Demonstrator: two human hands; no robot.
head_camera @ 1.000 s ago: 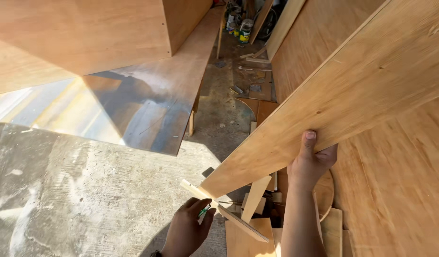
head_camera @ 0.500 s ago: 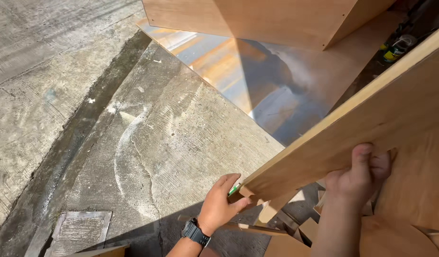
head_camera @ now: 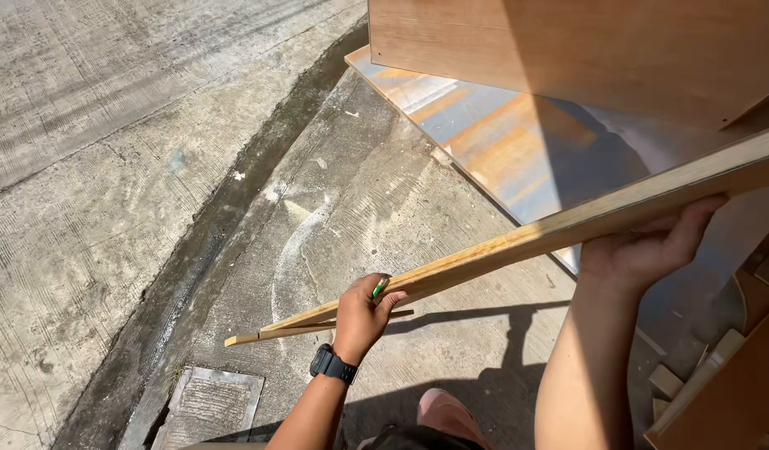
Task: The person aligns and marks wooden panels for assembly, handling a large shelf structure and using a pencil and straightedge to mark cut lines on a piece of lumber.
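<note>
The long, pale-edged plywood panel hangs edge-on above the grey concrete ground, slanting from upper right down to lower left. The right hand is under its higher part, fingers curled up around the lower edge and closed on it. The left hand, wearing a black wristwatch, grips the panel's lower end, with a small green pencil-like object pinched between its fingers and a thin light wooden strip held alongside, its tip jutting out to the left.

The risks, as I judge them: the panel is long and carried only at two points on its thin edge, so it could tip flat or slide out of the right hand's fingers. The loose strip, clamped against the panel by the same hand that holds the green object, could slip free and fall. The panel's far end passes near the large brown plywood cabinet and the glossy reflective sheet lying under it, and a swing could knock them.

No container shows; the cabinet's inside is hidden
</note>
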